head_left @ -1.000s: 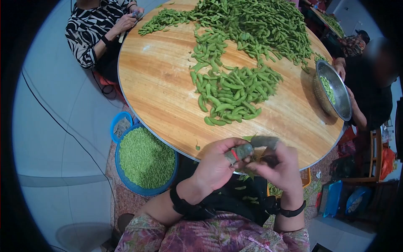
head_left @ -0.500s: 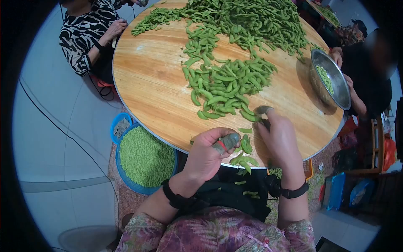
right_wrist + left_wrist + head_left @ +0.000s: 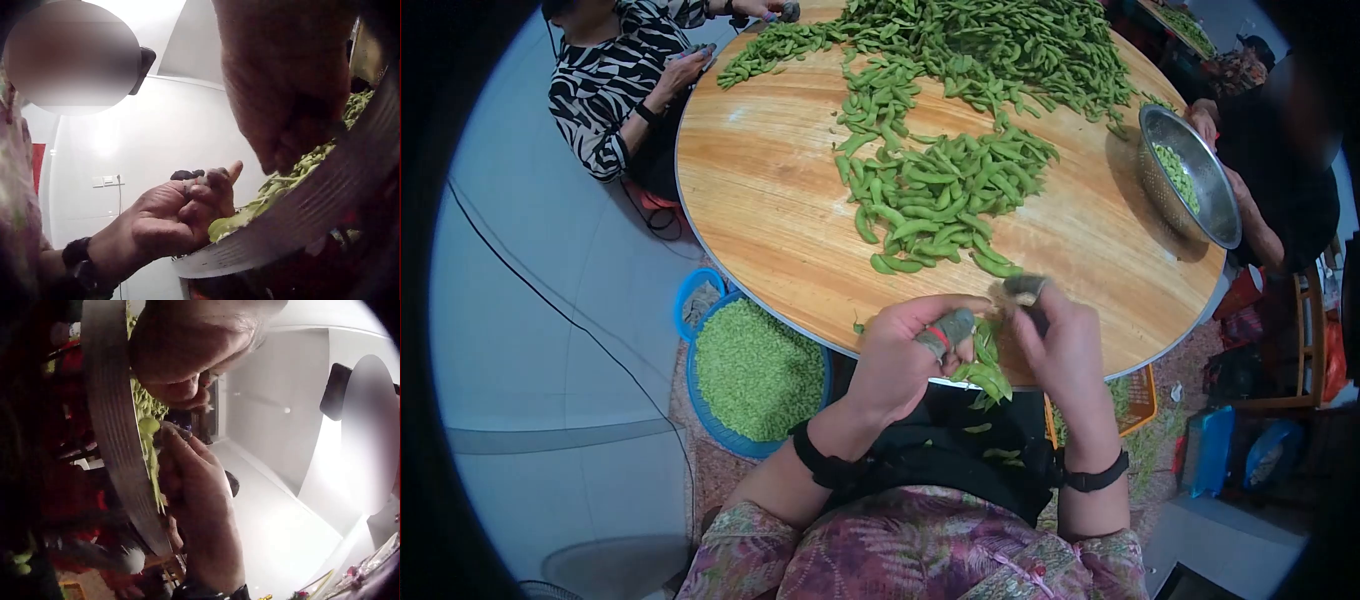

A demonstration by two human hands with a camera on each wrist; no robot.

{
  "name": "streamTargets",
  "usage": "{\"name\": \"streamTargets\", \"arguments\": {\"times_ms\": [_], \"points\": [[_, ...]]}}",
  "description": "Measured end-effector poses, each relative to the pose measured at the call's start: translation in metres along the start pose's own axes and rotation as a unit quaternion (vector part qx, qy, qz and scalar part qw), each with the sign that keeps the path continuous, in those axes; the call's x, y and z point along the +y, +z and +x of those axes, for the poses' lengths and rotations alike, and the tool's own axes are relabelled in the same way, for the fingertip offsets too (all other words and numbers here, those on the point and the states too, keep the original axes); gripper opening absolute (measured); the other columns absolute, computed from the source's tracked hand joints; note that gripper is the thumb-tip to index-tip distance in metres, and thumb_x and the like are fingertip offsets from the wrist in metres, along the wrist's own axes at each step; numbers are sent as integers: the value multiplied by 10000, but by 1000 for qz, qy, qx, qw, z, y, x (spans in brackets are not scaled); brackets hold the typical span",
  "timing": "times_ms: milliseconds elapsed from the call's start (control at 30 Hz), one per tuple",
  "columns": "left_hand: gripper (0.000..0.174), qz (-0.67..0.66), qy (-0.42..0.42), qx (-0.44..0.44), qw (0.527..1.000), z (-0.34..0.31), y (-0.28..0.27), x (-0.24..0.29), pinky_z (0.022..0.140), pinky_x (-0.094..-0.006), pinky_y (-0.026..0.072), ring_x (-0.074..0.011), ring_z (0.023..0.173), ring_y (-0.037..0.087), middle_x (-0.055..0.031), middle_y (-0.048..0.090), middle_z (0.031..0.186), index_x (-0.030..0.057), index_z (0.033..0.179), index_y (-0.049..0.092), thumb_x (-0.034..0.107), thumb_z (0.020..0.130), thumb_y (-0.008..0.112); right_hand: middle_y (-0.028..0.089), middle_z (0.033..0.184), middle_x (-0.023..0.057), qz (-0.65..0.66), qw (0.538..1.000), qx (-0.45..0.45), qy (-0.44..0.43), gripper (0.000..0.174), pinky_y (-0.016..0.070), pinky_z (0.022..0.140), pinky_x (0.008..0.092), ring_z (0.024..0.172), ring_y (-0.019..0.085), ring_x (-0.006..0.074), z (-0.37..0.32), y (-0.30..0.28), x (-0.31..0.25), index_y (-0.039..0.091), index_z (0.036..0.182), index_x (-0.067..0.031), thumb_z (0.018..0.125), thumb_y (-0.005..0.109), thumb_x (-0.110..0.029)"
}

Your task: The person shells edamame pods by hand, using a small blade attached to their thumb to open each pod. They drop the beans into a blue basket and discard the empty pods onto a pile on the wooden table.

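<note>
Two hands: close together over the near edge of the round wooden table (image 3: 760, 220).
Left hand (image 3: 900, 352): fingers curled, grey wrap with red band on one digit; can't tell if it grips anything.
Right hand (image 3: 1072, 345): thumb and wrapped finger near left fingertips, tips blurred; grip can't be told.
Nearest pods (image 3: 988, 378): at table edge, just beside left fingers.
Loose pile (image 3: 945, 200): mid-table, beyond hands.
Blue basin (image 3: 735, 442): shelled beans, floor, left.
</note>
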State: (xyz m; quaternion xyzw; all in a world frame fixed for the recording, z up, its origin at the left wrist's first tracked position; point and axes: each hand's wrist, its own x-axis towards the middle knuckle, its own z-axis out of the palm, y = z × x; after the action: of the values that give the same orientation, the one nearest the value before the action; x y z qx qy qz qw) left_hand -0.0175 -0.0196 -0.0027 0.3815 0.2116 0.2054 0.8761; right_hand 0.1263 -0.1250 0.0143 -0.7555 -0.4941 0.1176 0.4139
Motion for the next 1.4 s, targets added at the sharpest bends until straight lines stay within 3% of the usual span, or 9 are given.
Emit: {"name": "streamTargets", "arguments": {"times_ms": [67, 167, 333, 533, 900, 1133, 1233, 1333, 1400], "points": [[261, 106, -110, -102, 983, -2, -3, 6, 610, -194, 415, -76, 670, 512, -32, 582, 779, -1, 1025, 589, -79, 787, 514, 620, 720, 172, -154, 984, 18, 84, 186, 477, 597, 342, 676, 622, 300, 14, -2, -2, 584, 925, -26, 767, 627, -116], [209, 272, -8, -137, 952, -9, 15, 8, 604, -192, 417, -61, 645, 498, -3, 567, 728, 24, 999, 604, -35, 809, 538, 608, 700, 175, -220, 974, 29, 31, 202, 461, 573, 400, 669, 600, 336, 18, 4, 10, 565, 929, -42, 766, 620, -148], [220, 110, -16, -54, 992, -8, 19, 5, 615, -180, 415, -56, 698, 503, 1, 557, 812, 8, 1034, 570, -6, 815, 555, 596, 657, 161, -199, 978, 65, 3, 157, 459, 535, 357, 596, 603, 276, 5, 5, 13, 567, 884, -26, 772, 616, -124], [203, -72, -30, -69, 995, 8, 8, -5, 633, -185, 428, -74, 762, 530, -31, 556, 916, -9, 1056, 540, 51, 862, 530, 556, 682, -23, 386, 901, -82, 181, 128, 390, 530, 188, 613, 474, 24, -17, -4, -16, 573, 883, 6, 833, 607, -107], [129, 75, 46, 37, 995, 9, 21, -5, 588, -185, 402, -73, 689, 521, -48, 590, 826, -36, 931, 580, 16, 824, 530, 472, 664, -12, 526, 801, -195, 211, 174, 292, 466, 179, 511, 362, 47, -20, -3, -2, 507, 932, -24, 947, 394, -155], [129, 21, -22, -132, 991, 15, 11, 7, 681, -221, 446, -110, 751, 557, -51, 581, 842, -12, 891, 576, 45, 777, 594, 478, 662, 18, 677, 643, -230, 276, 153, 254, 421, 162, 476, 338, 37, -23, -3, -3, 516, 1003, -22, 926, 423, -115], [125, 15, -8, -85, 996, 18, 22, 4, 680, -223, 447, -106, 741, 552, -40, 571, 830, 1, 880, 572, 41, 765, 603, 486, 665, -14, 647, 683, -198, 276, 140, 256, 424, 154, 481, 344, 23, -18, -3, -3, 531, 970, -32, 923, 420, -104], [149, 211, 89, 9, 973, 24, 21, -4, 696, -205, 432, -80, 772, 528, -20, 553, 838, 13, 898, 564, -16, 754, 595, 524, 611, 29, 447, 851, -125, 243, 112, 327, 427, 211, 453, 420, 100, -12, -3, -3, 558, 878, -29, 890, 467, -94], [195, 345, 85, 26, 934, 28, 22, -3, 697, -197, 422, -58, 778, 511, -8, 546, 859, 19, 926, 554, -49, 746, 586, 534, 586, 127, 116, 992, 25, 49, 91, 399, 466, 304, 485, 512, 245, -9, 3, -3, 558, 791, -11, 836, 530, -85]]}}
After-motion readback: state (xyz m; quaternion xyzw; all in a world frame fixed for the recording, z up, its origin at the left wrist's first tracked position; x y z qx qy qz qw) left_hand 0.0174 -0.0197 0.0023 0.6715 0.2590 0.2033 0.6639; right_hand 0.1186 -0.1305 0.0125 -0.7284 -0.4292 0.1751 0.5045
